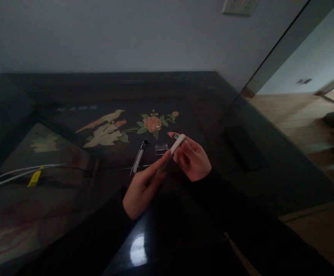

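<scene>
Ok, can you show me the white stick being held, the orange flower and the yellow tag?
White stick (177,143): head view, on its uncovered upper part.
Orange flower (152,124): head view, on the middle of its petals.
Yellow tag (34,179): head view, on its flat face.

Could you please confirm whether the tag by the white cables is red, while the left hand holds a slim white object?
Not quite: the tag by the white cables is yellow, not red, as the head view shows. The left hand does hold a slim white object.
</scene>
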`<state>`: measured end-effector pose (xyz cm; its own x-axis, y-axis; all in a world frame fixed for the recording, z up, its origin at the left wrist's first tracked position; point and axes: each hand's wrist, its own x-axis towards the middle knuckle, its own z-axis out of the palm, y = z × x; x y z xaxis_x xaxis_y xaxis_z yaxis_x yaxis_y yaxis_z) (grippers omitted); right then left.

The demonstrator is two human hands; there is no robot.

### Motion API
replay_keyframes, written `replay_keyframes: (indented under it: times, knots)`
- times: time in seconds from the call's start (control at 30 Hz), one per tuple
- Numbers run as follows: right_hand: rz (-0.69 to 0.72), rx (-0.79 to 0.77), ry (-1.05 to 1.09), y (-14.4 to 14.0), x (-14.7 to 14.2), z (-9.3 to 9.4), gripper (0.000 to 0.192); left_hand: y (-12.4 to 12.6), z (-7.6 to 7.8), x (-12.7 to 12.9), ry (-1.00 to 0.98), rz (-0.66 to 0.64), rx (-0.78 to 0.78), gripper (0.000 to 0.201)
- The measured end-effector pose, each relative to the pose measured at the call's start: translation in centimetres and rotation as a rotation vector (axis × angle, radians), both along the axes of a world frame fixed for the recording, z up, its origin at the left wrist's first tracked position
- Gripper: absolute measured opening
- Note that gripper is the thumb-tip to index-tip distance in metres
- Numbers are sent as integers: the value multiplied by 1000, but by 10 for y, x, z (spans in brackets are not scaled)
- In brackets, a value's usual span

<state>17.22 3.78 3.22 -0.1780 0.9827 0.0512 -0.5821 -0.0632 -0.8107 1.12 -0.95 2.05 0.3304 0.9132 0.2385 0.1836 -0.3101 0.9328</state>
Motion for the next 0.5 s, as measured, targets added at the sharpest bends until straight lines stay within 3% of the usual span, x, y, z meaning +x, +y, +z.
replay_keyframes:
  times: [0.2, 0.5]
  knots:
    - [9, -29, 8, 0, 1, 0, 48, 0, 0, 0, -19, -5, 11, 47]
    - [34, 76, 57, 1, 0, -1, 38, 5, -2, -2, 8, 80, -21, 49]
